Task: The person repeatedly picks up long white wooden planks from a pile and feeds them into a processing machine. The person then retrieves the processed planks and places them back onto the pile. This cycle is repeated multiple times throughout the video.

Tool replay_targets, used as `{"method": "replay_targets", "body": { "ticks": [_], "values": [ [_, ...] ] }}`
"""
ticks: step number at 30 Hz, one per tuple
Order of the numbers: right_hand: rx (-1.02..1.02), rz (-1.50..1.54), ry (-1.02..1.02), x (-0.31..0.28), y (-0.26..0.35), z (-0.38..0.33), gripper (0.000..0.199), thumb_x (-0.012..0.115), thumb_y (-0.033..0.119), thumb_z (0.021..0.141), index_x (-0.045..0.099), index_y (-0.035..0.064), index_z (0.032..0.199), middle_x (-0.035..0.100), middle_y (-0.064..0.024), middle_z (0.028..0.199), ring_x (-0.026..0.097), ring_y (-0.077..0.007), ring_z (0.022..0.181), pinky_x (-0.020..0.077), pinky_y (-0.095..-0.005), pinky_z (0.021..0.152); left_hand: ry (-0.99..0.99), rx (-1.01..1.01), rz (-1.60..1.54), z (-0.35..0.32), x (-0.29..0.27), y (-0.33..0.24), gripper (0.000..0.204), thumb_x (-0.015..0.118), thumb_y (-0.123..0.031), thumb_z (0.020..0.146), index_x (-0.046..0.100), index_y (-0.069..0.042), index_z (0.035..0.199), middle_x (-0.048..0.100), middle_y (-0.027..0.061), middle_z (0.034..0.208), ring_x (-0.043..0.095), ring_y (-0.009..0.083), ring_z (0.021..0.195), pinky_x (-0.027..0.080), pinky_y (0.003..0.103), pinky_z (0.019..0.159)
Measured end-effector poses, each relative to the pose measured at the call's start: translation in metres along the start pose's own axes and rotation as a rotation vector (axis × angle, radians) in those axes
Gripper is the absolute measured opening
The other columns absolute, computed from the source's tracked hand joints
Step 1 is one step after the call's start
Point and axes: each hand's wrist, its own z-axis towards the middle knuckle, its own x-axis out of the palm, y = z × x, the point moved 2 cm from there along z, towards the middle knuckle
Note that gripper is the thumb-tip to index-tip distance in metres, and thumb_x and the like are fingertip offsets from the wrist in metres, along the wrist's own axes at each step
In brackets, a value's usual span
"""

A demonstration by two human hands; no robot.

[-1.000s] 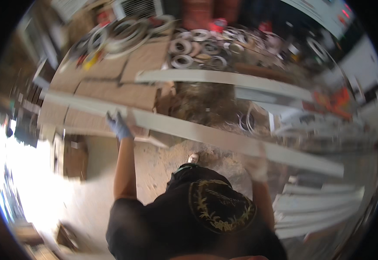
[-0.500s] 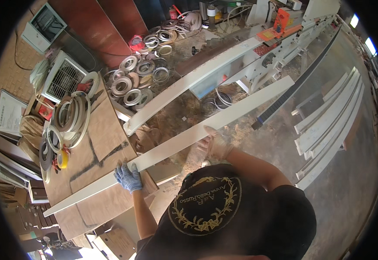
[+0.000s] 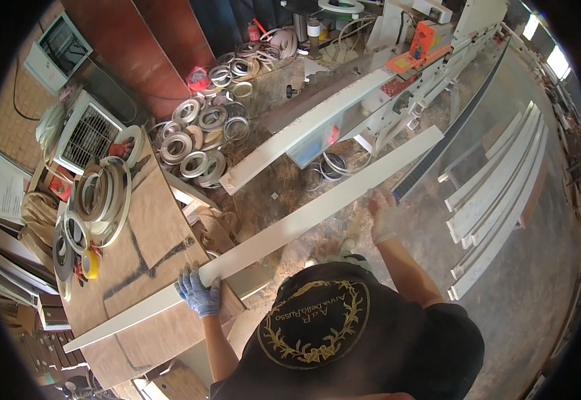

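A long white board (image 3: pixel 290 225) slants across the middle, its near-left part lying over a wooden table and its other end reaching toward a dark roller track (image 3: pixel 444 137). My left hand (image 3: pixel 199 291), in a pale blue glove, grips the board's edge at the table's right corner, with the thumb on top. My right hand (image 3: pixel 384 217), in a light glove, is smeared by motion beside the board's lower edge, close to the track's near end. Whether it touches the board, and how its fingers are set, I cannot make out.
Coiled edging strips (image 3: pixel 100 193) and yellow tape (image 3: pixel 90 265) lie on the wooden table (image 3: pixel 164 233). More rolls (image 3: pixel 194 137) cover the floor beyond. A long machine (image 3: pixel 397 87) with orange parts runs to the upper right. Several white boards (image 3: pixel 497 193) are stacked at right.
My right hand has left its spot at the board's middle and moved right along it. The left hand stays at the same place on the board. The view has shifted slightly.
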Motion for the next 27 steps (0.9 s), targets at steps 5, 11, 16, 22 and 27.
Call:
{"method": "replay_targets", "body": {
  "ticks": [5, 11, 16, 22, 27],
  "values": [
    [-0.581, -0.640, -0.078, -0.034, 0.019, 0.053, 0.043, 0.069, 0.016, 0.082, 0.055, 0.0096, 0.122, 0.057, -0.0134, 0.117, 0.053, -0.0293, 0.109, 0.0428, -0.0385, 0.094, 0.029, 0.032, -0.031, 0.001, -0.007, -0.008, 0.074, 0.076, -0.045, 0.063, 0.055, -0.018, 0.128, 0.050, 0.0091, 0.135, 0.040, 0.0333, 0.128, 0.020, 0.051, 0.113],
    [-0.853, -1.318, -0.188, -0.034, 0.022, 0.067, 0.054, 0.065, 0.033, 0.080, 0.052, 0.0118, 0.129, 0.051, -0.0165, 0.133, 0.046, -0.0364, 0.122, 0.0325, -0.0501, 0.105, 0.028, 0.028, -0.047, 0.003, -0.007, -0.012, 0.075, 0.079, -0.041, 0.060, 0.055, -0.016, 0.127, 0.052, 0.0087, 0.133, 0.040, 0.0325, 0.129, 0.021, 0.050, 0.113],
    [-0.965, -1.466, -0.143, -0.025, 0.024, 0.049, 0.056, 0.063, 0.032, 0.079, 0.051, 0.0129, 0.131, 0.055, -0.0133, 0.128, 0.047, -0.0335, 0.123, 0.0300, -0.0557, 0.104, 0.011, 0.030, -0.046, 0.006, -0.009, -0.014, 0.074, 0.079, -0.043, 0.060, 0.057, -0.015, 0.125, 0.053, 0.0089, 0.131, 0.041, 0.0325, 0.128, 0.022, 0.050, 0.113],
    [-0.964, -1.480, -0.130, -0.017, 0.037, 0.031, 0.059, 0.067, 0.026, 0.074, 0.052, 0.0111, 0.129, 0.062, -0.0104, 0.112, 0.049, -0.0329, 0.116, 0.0319, -0.0541, 0.102, 0.036, 0.016, -0.035, 0.005, -0.005, -0.011, 0.075, 0.078, -0.044, 0.060, 0.056, -0.016, 0.125, 0.053, 0.0096, 0.131, 0.042, 0.0334, 0.127, 0.022, 0.051, 0.113],
    [-0.890, -1.464, -0.112, -0.019, 0.033, 0.037, 0.065, 0.067, 0.027, 0.073, 0.048, 0.0121, 0.134, 0.065, -0.0080, 0.110, 0.048, -0.0324, 0.121, 0.0271, -0.0567, 0.107, 0.015, 0.028, -0.052, 0.005, -0.005, -0.011, 0.076, 0.079, -0.044, 0.059, 0.057, -0.016, 0.126, 0.054, 0.0098, 0.131, 0.042, 0.0340, 0.127, 0.023, 0.051, 0.113]
  ]
}}
